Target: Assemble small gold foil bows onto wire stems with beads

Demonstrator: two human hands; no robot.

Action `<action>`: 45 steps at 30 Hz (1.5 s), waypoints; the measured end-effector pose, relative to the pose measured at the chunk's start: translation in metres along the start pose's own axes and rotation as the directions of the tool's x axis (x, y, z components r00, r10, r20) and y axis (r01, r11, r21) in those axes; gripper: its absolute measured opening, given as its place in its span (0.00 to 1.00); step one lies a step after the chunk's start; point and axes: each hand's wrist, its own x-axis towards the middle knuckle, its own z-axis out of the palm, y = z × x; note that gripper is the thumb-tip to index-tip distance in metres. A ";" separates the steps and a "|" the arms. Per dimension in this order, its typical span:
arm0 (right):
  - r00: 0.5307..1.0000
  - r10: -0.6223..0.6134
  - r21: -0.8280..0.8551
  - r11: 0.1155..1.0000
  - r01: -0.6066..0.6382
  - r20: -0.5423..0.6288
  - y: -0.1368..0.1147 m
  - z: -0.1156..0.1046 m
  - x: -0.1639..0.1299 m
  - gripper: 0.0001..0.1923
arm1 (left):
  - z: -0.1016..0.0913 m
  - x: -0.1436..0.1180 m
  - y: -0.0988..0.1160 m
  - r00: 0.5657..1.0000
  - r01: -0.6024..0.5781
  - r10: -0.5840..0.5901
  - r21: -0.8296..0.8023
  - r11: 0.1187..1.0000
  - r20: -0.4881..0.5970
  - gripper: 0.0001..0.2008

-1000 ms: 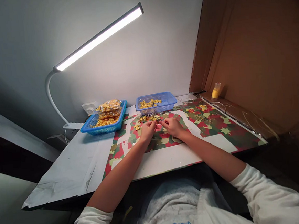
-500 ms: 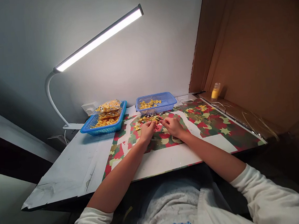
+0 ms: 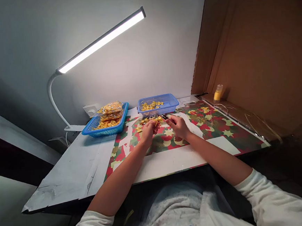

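The left hand [image 3: 147,132] curled over the patterned mat [image 3: 220,130], fingers pinched on a small gold bow [image 3: 155,121]. The right hand [image 3: 178,125] pinched a dark tool [image 3: 164,116], its tip just beside that bow. Beyond them lay a loose pile of bows [image 3: 146,120], too small to count. Farther back stood two blue baskets [image 3: 158,109] [image 3: 105,129], one lamp [image 3: 100,40] and one yellow bottle [image 3: 218,92].

blue baskets [image 3: 157,105]: 2 | desk lamps [image 3: 100,42]: 1 | yellow bottles [image 3: 218,92]: 1 | hands [image 3: 178,125]: 2

White table [image 3: 74,171], patterned paper [image 3: 214,123], baskets [image 3: 157,104]
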 end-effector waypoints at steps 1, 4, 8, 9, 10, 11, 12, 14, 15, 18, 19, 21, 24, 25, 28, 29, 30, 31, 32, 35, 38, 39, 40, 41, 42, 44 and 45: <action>1.000 -0.016 0.025 1.000 0.016 0.003 -0.001 0.001 -0.001 0.25 | 0.000 -0.001 0.001 0.999 -0.046 0.046 0.006 0.999 0.008 0.09; 0.998 -0.033 0.131 0.991 0.041 -0.061 -0.007 0.005 -0.005 0.24 | 0.001 -0.004 0.001 0.985 -0.165 0.162 0.070 0.984 0.054 0.11; 0.980 0.036 0.396 0.917 0.045 -0.196 -0.014 0.012 -0.002 0.22 | 0.001 -0.006 -0.002 0.958 -0.273 0.242 0.231 0.934 0.153 0.13; 0.977 0.049 0.443 0.895 0.048 -0.205 -0.014 0.013 -0.001 0.21 | 0.001 -0.007 -0.003 0.950 -0.295 0.251 0.272 0.916 0.184 0.14; 0.977 0.058 0.476 0.878 0.048 -0.207 -0.014 0.015 0.001 0.20 | 0.001 -0.008 -0.003 0.943 -0.313 0.255 0.306 0.899 0.216 0.14; 0.977 0.068 0.496 0.867 0.041 -0.201 -0.013 0.017 0.003 0.20 | 0.001 -0.008 -0.003 0.936 -0.325 0.252 0.332 0.886 0.244 0.15; 0.979 0.079 0.512 0.859 0.029 -0.189 -0.011 0.018 0.004 0.19 | 0.001 -0.009 -0.003 0.933 -0.330 0.247 0.348 0.877 0.263 0.16; 0.983 0.100 0.541 0.841 0.000 -0.155 -0.008 0.019 0.006 0.19 | 0.000 -0.009 -0.001 0.931 -0.315 0.215 0.354 0.880 0.296 0.17; 0.984 0.108 0.549 0.836 -0.013 -0.142 -0.006 0.019 0.006 0.19 | -0.002 -0.009 0.001 0.930 -0.288 0.178 0.340 0.895 0.320 0.17; 0.985 0.106 0.510 0.860 -0.023 -0.134 -0.004 0.016 0.006 0.20 | -0.008 -0.005 0.006 0.889 -0.088 -0.019 0.211 0.974 0.458 0.19; 0.987 0.092 0.478 0.878 -0.018 -0.132 -0.004 0.014 0.005 0.20 | -0.009 -0.004 0.007 0.862 0.005 -0.087 0.163 0.987 0.500 0.21; 0.994 0.045 0.404 0.915 0.001 -0.104 -0.006 0.011 0.004 0.21 | -0.012 -0.001 0.009 0.836 0.146 -0.186 0.118 0.982 0.517 0.26; 0.999 -0.004 0.322 0.946 0.019 -0.048 -0.008 0.008 0.002 0.20 | -0.012 -0.002 0.010 0.876 0.142 -0.212 0.188 0.972 0.433 0.25; 0.999 -0.008 0.312 0.950 0.018 -0.035 -0.009 0.007 0.002 0.20 | -0.011 -0.003 0.010 0.886 0.110 -0.200 0.230 0.967 0.418 0.23; 1.000 -0.004 0.312 0.950 0.007 -0.012 -0.008 0.007 0.001 0.20 | -0.009 -0.006 0.012 0.889 0.041 -0.174 0.306 0.951 0.423 0.19; 1.000 0.004 0.320 0.948 -0.003 -0.002 -0.007 0.008 0.001 0.20 | -0.008 -0.007 0.013 0.886 0.040 -0.178 0.313 0.949 0.428 0.19; 1.000 0.014 0.329 0.944 -0.016 0.007 -0.006 0.009 0.001 0.20 | -0.008 -0.008 0.013 0.884 0.043 -0.183 0.315 0.948 0.430 0.18; 0.999 0.028 0.338 0.941 -0.032 0.016 -0.005 0.009 0.002 0.21 | -0.008 -0.008 0.013 0.882 0.048 -0.189 0.316 0.947 0.433 0.17; 0.999 0.043 0.343 0.938 -0.048 0.024 -0.004 0.010 0.002 0.21 | -0.008 -0.008 0.012 0.877 0.053 -0.197 0.319 0.946 0.438 0.17; 0.997 0.073 0.326 0.942 -0.076 0.021 -0.003 0.010 0.003 0.22 | -0.009 -0.007 0.011 0.865 0.066 -0.214 0.321 0.945 0.453 0.20; 0.995 0.096 0.229 0.969 -0.090 -0.016 -0.004 0.004 0.005 0.20 | -0.010 -0.004 0.009 0.878 0.047 -0.189 0.315 0.948 0.439 0.24; 0.995 0.098 0.184 0.979 -0.093 -0.021 -0.004 0.001 0.005 0.19 | -0.010 -0.003 0.008 0.888 0.027 -0.168 0.317 0.948 0.428 0.24; 0.996 0.091 0.133 0.987 -0.089 -0.011 -0.004 -0.003 0.005 0.20 | -0.011 -0.003 0.008 0.897 0.001 -0.144 0.324 0.946 0.418 0.25; 0.997 0.072 0.078 0.994 -0.073 0.018 -0.004 -0.007 0.006 0.21 | -0.012 -0.002 0.007 0.904 -0.028 -0.119 0.336 0.941 0.410 0.25; 0.997 0.044 0.018 0.999 -0.045 0.063 -0.003 -0.010 0.006 0.23 | -0.012 -0.001 0.006 0.910 -0.061 -0.094 0.353 0.934 0.405 0.25; 0.986 -0.003 -0.111 0.994 0.022 0.167 0.000 -0.015 0.006 0.25 | -0.014 0.001 0.003 0.916 -0.131 -0.042 0.397 0.909 0.398 0.24; 0.978 -0.010 -0.171 0.984 0.046 0.207 0.001 -0.017 0.006 0.25 | -0.014 0.001 0.002 0.918 -0.165 -0.016 0.419 0.893 0.395 0.24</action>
